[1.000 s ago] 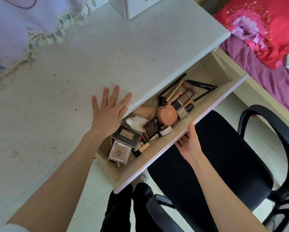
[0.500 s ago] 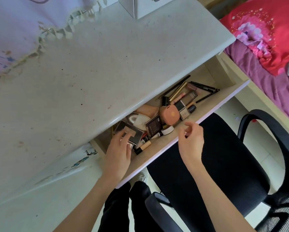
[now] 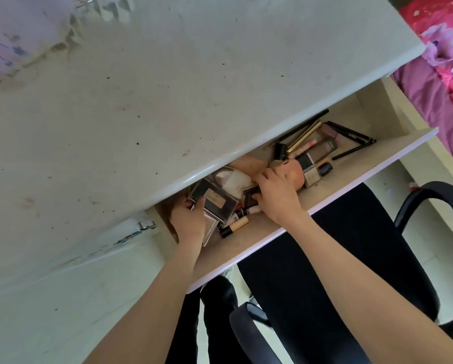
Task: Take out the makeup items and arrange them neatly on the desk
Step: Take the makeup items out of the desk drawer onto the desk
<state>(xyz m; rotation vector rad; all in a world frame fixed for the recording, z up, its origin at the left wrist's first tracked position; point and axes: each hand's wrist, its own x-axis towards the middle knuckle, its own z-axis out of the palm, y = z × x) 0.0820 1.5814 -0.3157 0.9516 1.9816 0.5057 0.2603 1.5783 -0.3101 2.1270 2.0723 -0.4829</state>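
- Left hand (image 3: pixel 188 222) gripped the dark palette (image 3: pixel 215 199); stacked compacts beneath could slide.
- Right hand (image 3: pixel 275 191) clutched a brown compact (image 3: pixel 251 197) — neighbouring tubes might roll.

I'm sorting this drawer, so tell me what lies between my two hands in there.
In the head view, a dark palette spans most of the gap between the left hand and the right hand, with small tubes just below it.

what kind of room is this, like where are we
Most likely a bedroom. A white desk with an open drawer full of makeup stands right beside a bed with pink and purple bedding, and a black office chair sits at the desk.
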